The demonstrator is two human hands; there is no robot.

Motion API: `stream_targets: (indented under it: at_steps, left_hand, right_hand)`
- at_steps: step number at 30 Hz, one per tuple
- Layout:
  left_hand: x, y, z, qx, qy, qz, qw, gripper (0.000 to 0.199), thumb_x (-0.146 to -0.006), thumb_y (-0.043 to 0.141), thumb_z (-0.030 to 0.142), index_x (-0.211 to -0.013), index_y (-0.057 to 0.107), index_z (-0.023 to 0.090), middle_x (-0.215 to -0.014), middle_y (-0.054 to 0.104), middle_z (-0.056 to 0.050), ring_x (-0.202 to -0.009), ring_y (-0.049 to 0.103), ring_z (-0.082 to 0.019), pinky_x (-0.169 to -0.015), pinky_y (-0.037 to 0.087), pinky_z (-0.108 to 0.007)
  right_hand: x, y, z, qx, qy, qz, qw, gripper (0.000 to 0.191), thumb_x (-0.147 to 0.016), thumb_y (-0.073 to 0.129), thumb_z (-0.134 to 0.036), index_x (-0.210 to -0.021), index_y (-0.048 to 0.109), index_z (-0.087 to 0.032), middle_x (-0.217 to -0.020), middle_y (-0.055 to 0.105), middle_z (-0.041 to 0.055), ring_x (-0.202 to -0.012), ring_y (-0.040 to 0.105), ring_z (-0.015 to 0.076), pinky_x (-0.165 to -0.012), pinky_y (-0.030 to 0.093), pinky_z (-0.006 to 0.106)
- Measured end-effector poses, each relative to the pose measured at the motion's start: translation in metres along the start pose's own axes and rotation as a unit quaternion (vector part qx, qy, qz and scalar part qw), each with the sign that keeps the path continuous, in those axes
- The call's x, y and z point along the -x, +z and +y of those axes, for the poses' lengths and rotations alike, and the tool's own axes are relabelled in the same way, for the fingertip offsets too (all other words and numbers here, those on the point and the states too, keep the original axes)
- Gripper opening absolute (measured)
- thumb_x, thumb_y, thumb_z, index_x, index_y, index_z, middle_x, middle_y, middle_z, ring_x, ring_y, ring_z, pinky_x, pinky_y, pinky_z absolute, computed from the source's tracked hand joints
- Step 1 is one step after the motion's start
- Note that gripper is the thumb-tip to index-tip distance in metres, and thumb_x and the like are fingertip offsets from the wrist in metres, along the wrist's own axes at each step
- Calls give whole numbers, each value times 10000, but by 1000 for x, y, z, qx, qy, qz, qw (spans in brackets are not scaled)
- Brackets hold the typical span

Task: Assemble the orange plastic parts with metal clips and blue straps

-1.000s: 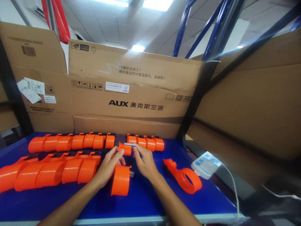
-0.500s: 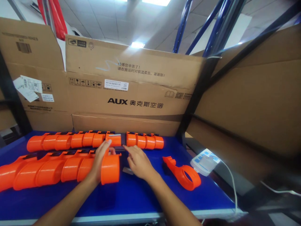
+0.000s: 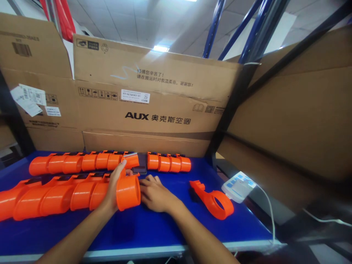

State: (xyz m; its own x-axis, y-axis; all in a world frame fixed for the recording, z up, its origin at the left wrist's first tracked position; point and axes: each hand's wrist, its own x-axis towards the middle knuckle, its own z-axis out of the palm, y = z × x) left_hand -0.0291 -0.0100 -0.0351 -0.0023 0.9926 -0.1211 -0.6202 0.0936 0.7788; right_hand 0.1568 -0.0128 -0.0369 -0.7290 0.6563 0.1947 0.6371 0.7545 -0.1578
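Observation:
My left hand [image 3: 113,190] is closed around an orange plastic tape dispenser [image 3: 128,192], its round ring facing right and its upper end, with a thin metal strip, pointing away from me. Just right of that ring, my right hand [image 3: 155,193] is low over the blue table with its fingers curled down. Its fingertips are partly hidden, so what they hold cannot be made out. Beyond the hands lies a dark flat rectangular object [image 3: 141,164]. A single orange dispenser [image 3: 220,205] with a black piece lies to the right.
A front row of orange dispensers [image 3: 55,198] stretches left of my hands. Behind it stands another row [image 3: 73,164], continuing with several more [image 3: 169,163] on the right. A white device with a cable [image 3: 238,187] sits at the right edge. Cardboard [image 3: 159,135] walls the back.
My right hand has drawn back from the dark flat object, and its fingers have curled down toward the table. The small grey piece seen below that hand is now out of sight.

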Motion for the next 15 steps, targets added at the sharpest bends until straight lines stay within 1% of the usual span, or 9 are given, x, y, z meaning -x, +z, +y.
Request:
stream_targets:
  at_steps: [4, 8, 11, 13, 15]
  left_hand:
    - [2, 1, 2, 42, -23, -3, 999, 468, -702, 791, 588, -696, 566, 178, -495, 561, 32, -385, 511, -109, -426, 389, -226]
    - [3, 3, 2, 38, -26, -4, 999, 468, -701, 797, 579, -683, 556, 178, -489, 546, 40, -382, 497, -102, -423, 375, -216]
    - [5, 7, -1, -2, -15, -17, 1000, 476, -696, 800, 578, -670, 549, 174, -503, 555, 34, -386, 486, -100, -426, 369, -218]
    - [7, 9, -5, -49, -2, -46, 998, 471, -700, 797, 580, -700, 571, 167, -546, 597, 16, -411, 509, -108, -438, 381, -223]
    - [10, 10, -11, -102, 4, -87, 991, 460, -724, 784, 583, -773, 605, 162, -618, 650, -5, -462, 550, -120, -467, 410, -226]
  right_hand:
    - [5, -5, 10, 29, 29, 4, 999, 269, -973, 561, -241, -1217, 672, -221, -1248, 631, 114, -1088, 468, 255, -890, 359, 385]
    - [9, -7, 14, 34, 45, 10, 998, 262, -972, 563, -234, -1212, 668, -222, -1190, 648, 105, -1074, 480, 248, -890, 349, 374]
    - [9, -7, 11, 29, 49, 3, 998, 269, -977, 559, -245, -1229, 653, -228, -1182, 653, 103, -1068, 499, 247, -886, 355, 369]
    - [8, -7, 9, 28, 56, 4, 998, 274, -987, 541, -262, -1240, 642, -228, -1195, 655, 107, -1076, 520, 247, -890, 367, 364]
    - [7, -11, 9, 34, 85, 16, 996, 270, -998, 514, -270, -1230, 641, -216, -1202, 662, 116, -1083, 556, 246, -895, 387, 356]
